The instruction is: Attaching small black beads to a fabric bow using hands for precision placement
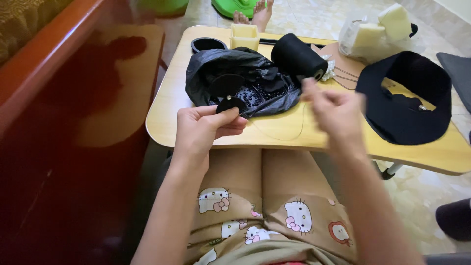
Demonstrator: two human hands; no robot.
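- Seated at a low wooden lap table (pixel 274 135), a person pinches a small round black fabric disc (pixel 231 104) between thumb and forefinger of the left hand (pixel 203 128); the other fingers curl beneath.
- Just beyond those fingertips, a crumpled glossy black plastic bag (pixel 235 64) lies open, holding tiny dark beads (pixel 257 95) and a second black disc (pixel 227 83).
- Motion-blurred, the right hand (pixel 336 115) has its fingertips drawn together; a thin thread (pixel 282 137) curves from it toward the disc, though the exact pinch is unclear.
- Above the right fingers lies a black cone of thread (pixel 297 58).
- Right of them sits a curved black fabric band (pixel 407 105); farther back, a clear bag of pale yellow foam blocks (pixel 375 32).
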